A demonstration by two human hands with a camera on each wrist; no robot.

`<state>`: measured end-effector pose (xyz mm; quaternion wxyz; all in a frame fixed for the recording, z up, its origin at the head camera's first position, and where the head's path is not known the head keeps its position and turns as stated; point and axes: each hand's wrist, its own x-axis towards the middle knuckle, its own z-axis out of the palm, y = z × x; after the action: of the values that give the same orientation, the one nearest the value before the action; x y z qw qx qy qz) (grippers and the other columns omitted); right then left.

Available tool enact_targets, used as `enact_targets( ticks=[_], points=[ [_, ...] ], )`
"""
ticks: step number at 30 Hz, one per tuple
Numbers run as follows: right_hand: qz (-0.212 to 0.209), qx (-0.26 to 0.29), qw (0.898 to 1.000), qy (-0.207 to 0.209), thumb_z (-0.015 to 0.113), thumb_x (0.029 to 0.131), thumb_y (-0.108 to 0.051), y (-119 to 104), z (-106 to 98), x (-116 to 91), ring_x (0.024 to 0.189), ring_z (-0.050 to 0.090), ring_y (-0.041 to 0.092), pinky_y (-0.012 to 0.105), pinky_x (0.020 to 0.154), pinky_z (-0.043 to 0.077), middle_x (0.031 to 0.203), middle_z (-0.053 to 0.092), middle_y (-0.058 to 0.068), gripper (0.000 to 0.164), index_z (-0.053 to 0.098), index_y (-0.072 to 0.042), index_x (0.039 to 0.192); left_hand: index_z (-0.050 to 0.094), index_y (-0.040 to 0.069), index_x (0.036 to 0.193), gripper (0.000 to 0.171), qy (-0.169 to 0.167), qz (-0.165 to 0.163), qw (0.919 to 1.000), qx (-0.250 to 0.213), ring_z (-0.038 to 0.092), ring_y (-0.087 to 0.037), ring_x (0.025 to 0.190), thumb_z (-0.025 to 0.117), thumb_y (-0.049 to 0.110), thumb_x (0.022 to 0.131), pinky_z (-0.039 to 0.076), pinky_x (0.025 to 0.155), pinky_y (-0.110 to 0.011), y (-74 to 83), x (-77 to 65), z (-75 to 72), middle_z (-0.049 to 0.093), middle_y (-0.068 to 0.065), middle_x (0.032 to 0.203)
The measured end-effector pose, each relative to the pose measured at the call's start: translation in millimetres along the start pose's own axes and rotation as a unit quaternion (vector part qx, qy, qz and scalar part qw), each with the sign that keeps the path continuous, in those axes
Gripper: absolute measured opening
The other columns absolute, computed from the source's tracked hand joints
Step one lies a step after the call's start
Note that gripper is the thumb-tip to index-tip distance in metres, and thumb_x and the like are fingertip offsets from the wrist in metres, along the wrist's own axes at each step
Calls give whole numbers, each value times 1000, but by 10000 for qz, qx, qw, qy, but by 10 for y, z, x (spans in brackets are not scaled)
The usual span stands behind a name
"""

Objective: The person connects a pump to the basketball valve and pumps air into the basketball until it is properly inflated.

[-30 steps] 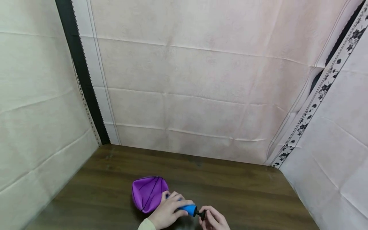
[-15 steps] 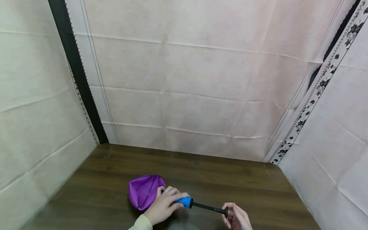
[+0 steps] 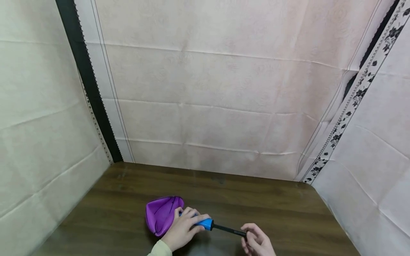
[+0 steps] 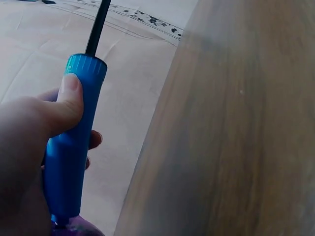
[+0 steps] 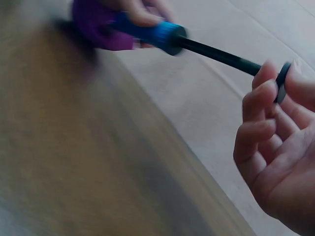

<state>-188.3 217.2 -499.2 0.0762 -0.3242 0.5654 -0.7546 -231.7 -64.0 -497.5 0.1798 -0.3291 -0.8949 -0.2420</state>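
The left hand (image 3: 181, 232) grips the blue hand pump (image 4: 66, 179). The right hand (image 5: 283, 157) pinches its black disc handle (image 5: 282, 81), clearest in the right wrist view.

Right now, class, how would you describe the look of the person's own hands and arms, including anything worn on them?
The left hand is ungloved, with a plain, pale yellow-green sleeve at its wrist. The right hand is ungloved too; any sleeve on that arm is out of view. I see no rings or markings on the parts that show.
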Motion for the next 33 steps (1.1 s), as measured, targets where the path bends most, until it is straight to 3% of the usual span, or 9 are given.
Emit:
enact_targets(
  ticks=[4, 7, 13, 19, 25, 28, 33],
  points=[
    [1230, -925, 9862, 603, 37, 96, -12, 86, 121, 40, 58, 55, 3, 17, 46, 42, 72, 59, -6, 25, 38, -3, 119, 47, 45, 122, 36, -13, 141, 9998, 163, 46, -8, 96, 49, 42, 86, 25, 86, -54, 55, -3, 26, 55, 14, 97],
    [1602, -1144, 9780, 688, 42, 95, -19, 165, 209, 85, 59, 55, 3, 18, 52, 45, 74, 59, -8, 37, 31, 5, 121, 48, 43, 122, 36, -99, 319, 9993, 174, 46, -9, 97, 49, 41, 87, 27, 86, -56, 95, -1, 60, 56, 12, 99],
    [1260, -1151, 9837, 565, 42, 95, -14, 316, 311, 115, 58, 55, 1, 22, 55, 49, 75, 58, -8, 31, 35, 11, 112, 47, 45, 121, 34, -192, 574, 9982, -18, 47, -7, 95, 46, 43, 87, 27, 83, -49, 127, -27, 123, 55, 14, 97],
    [1001, -1260, 9860, 446, 43, 94, -11, 292, 320, 110, 59, 54, 0, 23, 54, 49, 76, 62, -4, 18, 52, 1, 104, 46, 48, 120, 33, -137, 880, 9959, -141, 47, -4, 96, 47, 44, 87, 23, 81, -39, 82, -32, 78, 57, 18, 96],
    [753, -1537, 9847, -343, 33, 97, -6, 176, 287, 108, 65, 55, 0, 24, 56, 49, 88, 60, 24, 27, 50, 3, 115, 50, 45, 117, 31, 15, 1136, 9935, -83, 47, -3, 97, 48, 44, 86, 22, 81, -38, 11, -24, -32, 58, 20, 96],
    [729, -1520, 9852, -315, 31, 97, -8, 95, 265, 87, 63, 55, 2, 24, 53, 48, 87, 58, 28, 28, 51, 3, 115, 49, 46, 119, 32, -71, 1069, 9942, -129, 47, -3, 97, 47, 44, 87, 23, 82, -40, -8, -12, -69, 58, 20, 97],
    [-190, -1455, 9884, -387, 27, 95, 5, -7, 202, 53, 53, 50, 23, 24, 44, 44, 76, 55, 31, 29, 53, 4, 109, 46, 50, 119, 33, -239, 733, 9964, -351, 47, -3, 98, 48, 44, 87, 22, 84, -43, -32, -4, -112, 57, 20, 99]
  ],
)
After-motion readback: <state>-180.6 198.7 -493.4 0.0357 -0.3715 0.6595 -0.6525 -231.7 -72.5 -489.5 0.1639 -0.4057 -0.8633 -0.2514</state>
